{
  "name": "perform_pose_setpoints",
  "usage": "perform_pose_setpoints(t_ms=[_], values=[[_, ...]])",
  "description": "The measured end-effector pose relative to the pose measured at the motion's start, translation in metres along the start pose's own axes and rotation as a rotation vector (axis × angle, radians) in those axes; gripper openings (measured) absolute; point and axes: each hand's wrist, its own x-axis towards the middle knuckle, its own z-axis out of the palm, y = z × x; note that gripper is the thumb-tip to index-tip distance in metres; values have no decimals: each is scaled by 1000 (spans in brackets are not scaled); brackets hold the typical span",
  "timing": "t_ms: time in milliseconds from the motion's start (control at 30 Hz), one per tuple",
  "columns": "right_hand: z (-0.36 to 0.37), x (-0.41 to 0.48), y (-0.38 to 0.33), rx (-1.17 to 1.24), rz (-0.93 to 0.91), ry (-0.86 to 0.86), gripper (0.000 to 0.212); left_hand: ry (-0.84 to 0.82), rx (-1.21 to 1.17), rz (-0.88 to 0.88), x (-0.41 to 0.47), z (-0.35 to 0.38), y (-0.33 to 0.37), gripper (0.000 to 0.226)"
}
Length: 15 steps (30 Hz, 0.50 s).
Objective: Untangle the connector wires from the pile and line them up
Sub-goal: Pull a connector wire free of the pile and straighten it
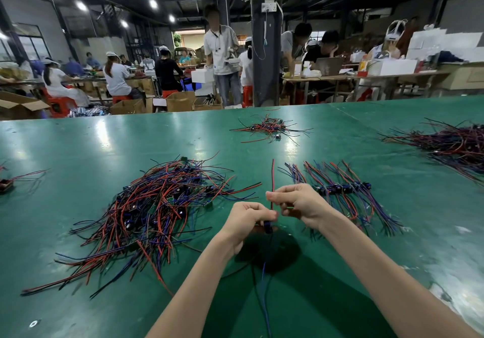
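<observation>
A big tangled pile of red, blue and black connector wires (154, 212) lies on the green table (78, 143), left of my hands. To the right, several wires lie side by side in a lined-up row (340, 189), their dark connectors in a line. Between them I hold one connector wire (273, 177) above the table. My left hand (246, 222) pinches it at its dark connector (267, 227); blue and black leads hang down toward me. My right hand (298, 202) pinches the red lead, which sticks straight up and away.
A smaller wire heap (269, 128) lies farther back at centre, a large one (450, 143) at the far right, and a few wires with a small part (7, 184) at the left edge. Beyond the table, people work at benches among cardboard boxes.
</observation>
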Motion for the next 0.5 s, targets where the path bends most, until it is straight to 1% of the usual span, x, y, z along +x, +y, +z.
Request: perform_pose_setpoints(t_ms=[100, 200, 400, 500], values=[[-4, 5, 1, -28, -113, 134, 17, -57, 5, -3, -1, 1, 0, 36], [-8, 10, 2, -95, -195, 253, 19, -95, 36, -18, -2, 1, 2, 35], [-24, 18, 3, -147, -260, 479, 19, -171, 91, -25, -3, 2, 2, 33], [-27, 20, 3, -150, -280, 521, 19, -180, 122, -28, -3, 2, 1, 34]])
